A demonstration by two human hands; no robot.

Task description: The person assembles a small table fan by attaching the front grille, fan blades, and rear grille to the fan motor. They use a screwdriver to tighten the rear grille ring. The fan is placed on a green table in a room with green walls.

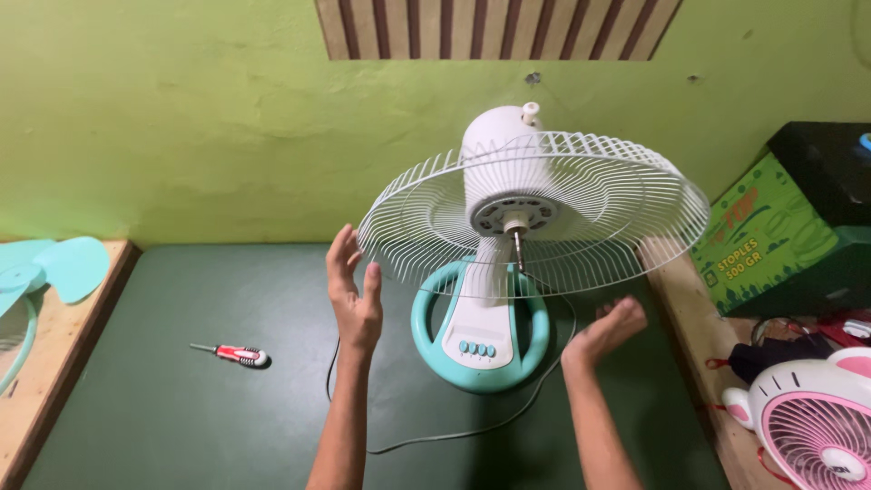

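A desk fan stands on a dark green table top [181, 399]. It has a teal ring base [481, 363], a white motor housing [504, 150] and a white wire rear guard [617, 195], with the bare shaft sticking out and no blades on it. My left hand [352, 290] is raised with fingers apart, just left of the guard's rim, holding nothing. My right hand [606, 328] is open, palm up, under the guard's right side, apart from it.
A red and white screwdriver [231, 354] lies on the table at left. Teal fan blades [59, 268] rest on a wooden ledge at far left. A green box [771, 236] and a small pink and white fan [817, 417] sit at right. The fan's cord [454, 431] trails forward.
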